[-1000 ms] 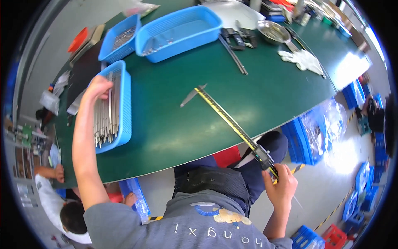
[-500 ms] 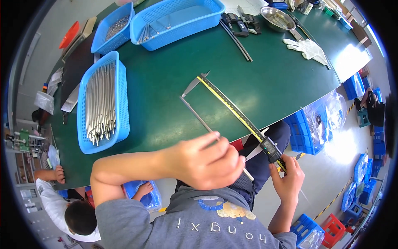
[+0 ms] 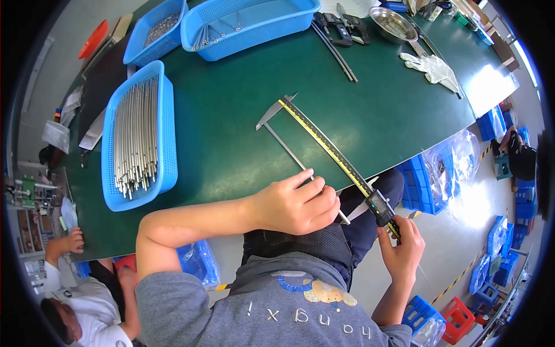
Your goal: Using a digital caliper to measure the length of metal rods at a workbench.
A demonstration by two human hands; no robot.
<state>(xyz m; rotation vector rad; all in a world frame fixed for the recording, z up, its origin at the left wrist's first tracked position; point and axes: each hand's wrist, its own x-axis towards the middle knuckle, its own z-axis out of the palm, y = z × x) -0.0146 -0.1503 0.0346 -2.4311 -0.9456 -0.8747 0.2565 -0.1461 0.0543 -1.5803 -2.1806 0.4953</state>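
A thin metal rod (image 3: 282,143) is pinched in the fingers of my left hand (image 3: 296,203), and its near end sticks out below them. My right hand (image 3: 402,250) grips a long digital caliper (image 3: 328,151) by its slider, close to the display. The caliper slants over the table edge with its jaws spread wide. Against or very near the far jaw lies the rod's far end; its near end is close to the sliding jaw, though contact there cannot be made out. Left of my hands, a blue basket (image 3: 168,139) holds many similar rods.
At the back are a large blue basket (image 3: 254,37) with a few rods and a smaller blue basket (image 3: 144,55) of small parts. Two loose rods (image 3: 335,55), dark gauges (image 3: 341,29), a metal bowl (image 3: 393,24) and a white glove (image 3: 430,69) lie back right. A co-worker (image 3: 95,312) sits lower left.
My left hand has moved slightly away from me with the rod, bringing the rod's far end up to the caliper's far jaw. My right hand keeps its grip. The co-worker has shifted.
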